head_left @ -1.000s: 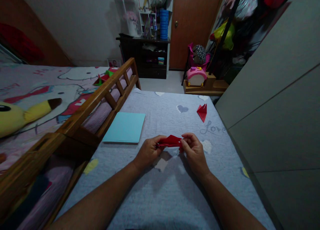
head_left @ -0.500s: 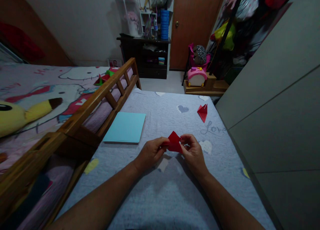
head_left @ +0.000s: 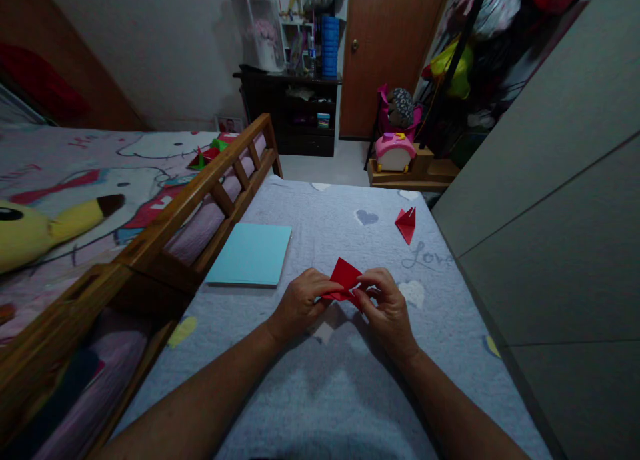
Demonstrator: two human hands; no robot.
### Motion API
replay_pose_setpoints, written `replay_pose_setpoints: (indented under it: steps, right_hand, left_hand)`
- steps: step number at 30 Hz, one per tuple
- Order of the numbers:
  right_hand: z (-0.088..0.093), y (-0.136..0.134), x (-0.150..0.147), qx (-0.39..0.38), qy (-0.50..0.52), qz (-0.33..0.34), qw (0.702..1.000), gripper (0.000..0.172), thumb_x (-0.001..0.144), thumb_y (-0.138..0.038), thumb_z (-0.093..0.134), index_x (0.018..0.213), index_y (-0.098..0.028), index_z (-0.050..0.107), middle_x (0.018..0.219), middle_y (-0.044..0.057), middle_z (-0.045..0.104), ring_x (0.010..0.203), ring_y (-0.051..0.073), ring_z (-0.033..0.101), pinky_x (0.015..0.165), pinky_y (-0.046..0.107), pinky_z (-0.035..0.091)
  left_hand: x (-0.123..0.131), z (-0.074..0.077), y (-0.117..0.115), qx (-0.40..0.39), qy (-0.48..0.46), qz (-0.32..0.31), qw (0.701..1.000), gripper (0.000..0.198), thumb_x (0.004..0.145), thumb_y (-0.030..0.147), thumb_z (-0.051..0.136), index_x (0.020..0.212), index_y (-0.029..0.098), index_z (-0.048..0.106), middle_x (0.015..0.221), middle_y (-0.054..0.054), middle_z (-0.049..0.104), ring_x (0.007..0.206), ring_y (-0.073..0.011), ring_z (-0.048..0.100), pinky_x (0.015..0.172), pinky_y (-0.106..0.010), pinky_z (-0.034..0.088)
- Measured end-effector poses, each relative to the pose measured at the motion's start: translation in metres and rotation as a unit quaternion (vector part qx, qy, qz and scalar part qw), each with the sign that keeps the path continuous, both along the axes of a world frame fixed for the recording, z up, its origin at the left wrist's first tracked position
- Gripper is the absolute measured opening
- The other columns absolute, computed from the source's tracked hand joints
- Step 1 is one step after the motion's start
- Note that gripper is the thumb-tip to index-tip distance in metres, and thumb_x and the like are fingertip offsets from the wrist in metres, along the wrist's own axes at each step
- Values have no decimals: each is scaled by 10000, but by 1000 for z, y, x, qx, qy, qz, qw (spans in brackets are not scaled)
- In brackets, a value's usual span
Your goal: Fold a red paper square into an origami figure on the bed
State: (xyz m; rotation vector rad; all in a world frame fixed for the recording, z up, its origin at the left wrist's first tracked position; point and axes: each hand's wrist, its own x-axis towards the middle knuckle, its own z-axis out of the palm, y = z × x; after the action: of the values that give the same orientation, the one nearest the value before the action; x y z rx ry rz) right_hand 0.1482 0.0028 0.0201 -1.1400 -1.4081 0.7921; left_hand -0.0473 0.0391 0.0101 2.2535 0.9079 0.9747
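Note:
A small folded piece of red paper [head_left: 345, 273] is held just above the bed, between both hands. My left hand [head_left: 304, 300] pinches its left side, thumb below and fingers on top. At its lower right edge, my right hand [head_left: 387, 307] grips the paper between thumb and fingertips. A flap stands raised at the top, and a gap shows between the layers near the right fingers. Farther off to the right lies another red folded paper piece [head_left: 407, 225], pointed at its lower end.
A light blue square pad [head_left: 250, 255] lies left of my hands on the patterned bedspread [head_left: 320, 393]. The wooden bed rail [head_left: 200, 200] runs along the left, with a yellow plush toy [head_left: 55, 230] beyond it. White cabinet doors [head_left: 565, 233] border the right side.
The paper has tilted, its top corner shifting slightly left and its lower part now folded open. My left fingers have moved over its front, while my right fingers have closed in on the lower edge.

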Motion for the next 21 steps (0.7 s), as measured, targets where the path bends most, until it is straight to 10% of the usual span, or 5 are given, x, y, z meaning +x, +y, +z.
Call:
replay_pose_setpoints:
  steps: [13, 21]
  right_hand:
    - [-12, 4, 1, -124, 81, -53, 988, 164, 793, -303, 701, 901, -212, 619, 834, 18, 653, 750, 170, 640, 670, 296, 548]
    - [-8, 3, 5, -58, 23, -16, 998, 124, 865, -233, 618, 903, -227, 735, 881, 39, 706, 831, 186, 652, 753, 320, 512]
  left_hand:
    - [-2, 1, -1, 32, 14, 10, 999, 209, 896, 193, 595, 1052, 192, 734, 988, -85, 742, 911, -218, 611, 820, -348, 470]
    - [-2, -4, 0, 47, 29, 12, 998, 216, 873, 157, 588, 1036, 188, 727, 951, -81, 733, 884, -214, 616, 789, -344, 488]
